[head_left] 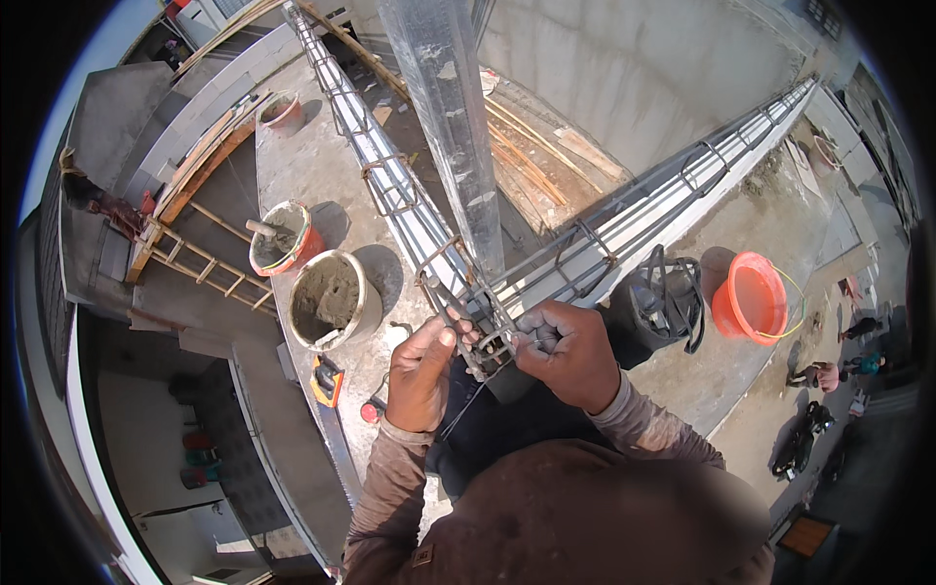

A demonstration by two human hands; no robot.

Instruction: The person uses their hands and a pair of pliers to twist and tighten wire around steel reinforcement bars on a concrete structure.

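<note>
The rebar joint [495,341] lies between your left grip [419,378] and your right grip [573,356], close to both. The left one pinches it along its left side; the right one curls in at its right, but what it pinches cannot be told.

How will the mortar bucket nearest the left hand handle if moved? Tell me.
The bucket is probably heavy for its size, given the grey mortar inside. Standing upright on the slab, it would likely drag rather than roll if pushed.
</note>
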